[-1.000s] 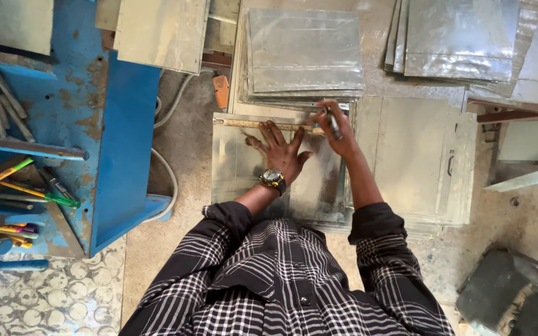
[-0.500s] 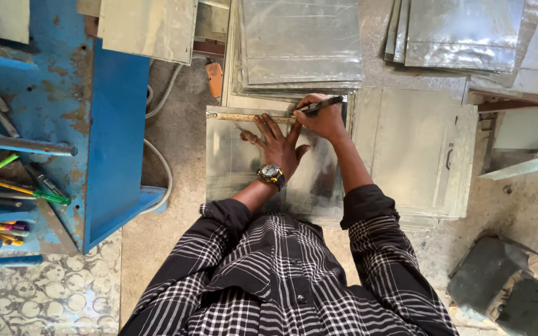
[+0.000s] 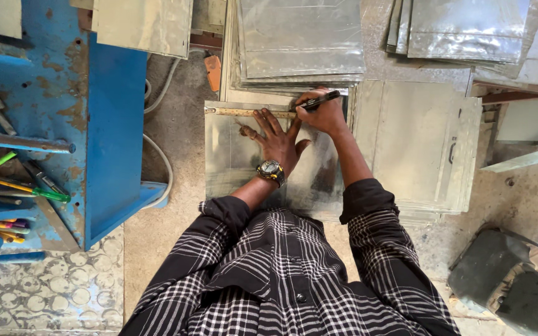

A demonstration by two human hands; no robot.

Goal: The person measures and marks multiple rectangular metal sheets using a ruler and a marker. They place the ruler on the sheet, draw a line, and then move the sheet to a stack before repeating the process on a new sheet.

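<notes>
— Where does the marking stand?

— Under way, I'd judge. The metal sheet (image 3: 244, 162) lies flat on the floor, with a wooden ruler (image 3: 247, 112) laid along its far edge. The left hand (image 3: 275, 138) is spread open, fingers splayed, pressing down on ruler and sheet. The right hand (image 3: 324, 114) is closed around a black marker (image 3: 319, 100), its tip at the ruler's right end.

— Any line drawn yet?

— I cannot tell; the surface glares too much. Nothing on the sheet looks cut or folded.

— And the other material?

— A stack of metal sheets (image 3: 300, 37) lies just beyond, more lean at the upper right (image 3: 462, 28), and a flat panel with a small handle (image 3: 418, 146) sits beside the right forearm. All look untouched, so most of the work seems left.
</notes>
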